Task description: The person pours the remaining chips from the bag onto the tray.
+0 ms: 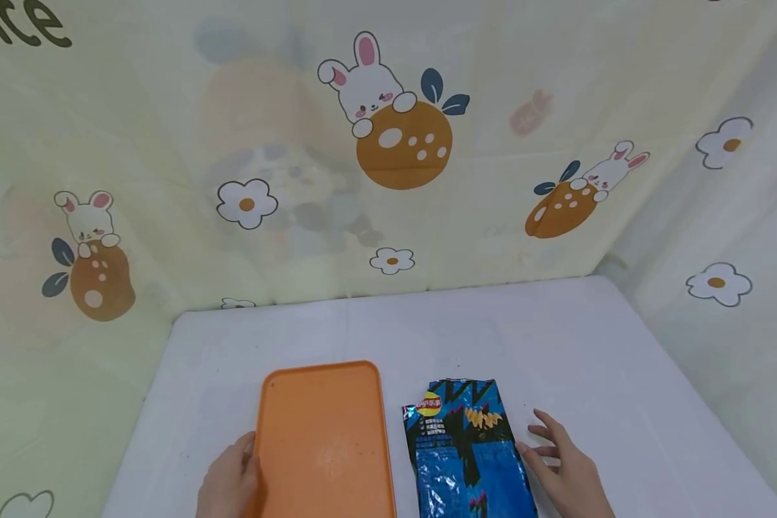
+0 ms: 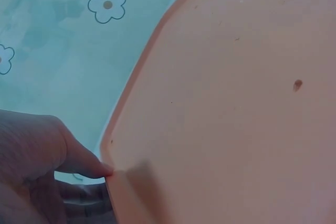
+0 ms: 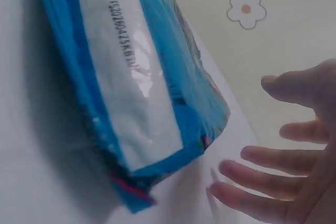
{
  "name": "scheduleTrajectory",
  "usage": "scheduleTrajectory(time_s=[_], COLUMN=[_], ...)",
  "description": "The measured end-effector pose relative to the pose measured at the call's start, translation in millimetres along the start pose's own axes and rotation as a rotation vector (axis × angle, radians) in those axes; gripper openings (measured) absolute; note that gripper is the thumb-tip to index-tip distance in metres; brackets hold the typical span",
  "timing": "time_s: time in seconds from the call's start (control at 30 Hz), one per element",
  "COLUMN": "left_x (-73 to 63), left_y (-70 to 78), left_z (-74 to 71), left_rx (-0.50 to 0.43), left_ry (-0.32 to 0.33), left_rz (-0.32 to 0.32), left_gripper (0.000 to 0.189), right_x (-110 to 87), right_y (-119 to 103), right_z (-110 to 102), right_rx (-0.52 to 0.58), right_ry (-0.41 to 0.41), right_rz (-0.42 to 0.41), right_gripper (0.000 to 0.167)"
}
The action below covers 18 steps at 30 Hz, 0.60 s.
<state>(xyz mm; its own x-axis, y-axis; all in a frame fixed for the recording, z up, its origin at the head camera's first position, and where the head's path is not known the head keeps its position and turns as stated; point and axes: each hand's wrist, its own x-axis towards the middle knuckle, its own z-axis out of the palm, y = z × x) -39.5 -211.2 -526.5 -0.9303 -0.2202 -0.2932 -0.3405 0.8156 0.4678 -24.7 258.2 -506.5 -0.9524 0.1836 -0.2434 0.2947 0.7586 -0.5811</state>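
An orange tray [image 1: 326,439] lies on the white table, left of the middle. My left hand [image 1: 229,478] grips its left edge. In the left wrist view the thumb of that hand [image 2: 39,153] presses on the rim of the tray [image 2: 236,103], and the other fingers go out of sight beyond the edge. Right of the tray lies a shiny blue and black snack bag [image 1: 473,453]. Beside the bag's right edge is my right hand [image 1: 570,471], fingers spread. The right wrist view shows this hand [image 3: 294,166] apart from the bag [image 3: 131,72], holding nothing.
The white table [image 1: 621,374] reaches back to a pale curtain [image 1: 285,252] printed with rabbits and flowers. More curtain hangs along the left and right sides. A narrow strip of table separates the tray and the bag.
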Motion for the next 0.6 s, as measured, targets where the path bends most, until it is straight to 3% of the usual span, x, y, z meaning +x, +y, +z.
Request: scheduleTrajectory(time_s=[0.2, 0.33, 0.6], left_x=[-1.3, -1.2, -3.1], left_y=[-0.4, 2.0, 2.8], left_z=[1.1, 1.9, 1.2], left_rx=[0.011, 0.010, 0.026], left_ry=[0.018, 0.004, 0.026], left_rz=[0.013, -0.015, 0.004], left_gripper=[0.045, 0.045, 0.045], right_x=[-3.6, -4.0, -4.9], right_y=[3, 5, 5], right_z=[6, 8, 15], right_rx=[0.054, 0.108, 0.296], right_ry=[0.004, -0.030, -0.104], right_rz=[0.064, 0.102, 0.230], right_gripper=[0.075, 0.080, 0.093])
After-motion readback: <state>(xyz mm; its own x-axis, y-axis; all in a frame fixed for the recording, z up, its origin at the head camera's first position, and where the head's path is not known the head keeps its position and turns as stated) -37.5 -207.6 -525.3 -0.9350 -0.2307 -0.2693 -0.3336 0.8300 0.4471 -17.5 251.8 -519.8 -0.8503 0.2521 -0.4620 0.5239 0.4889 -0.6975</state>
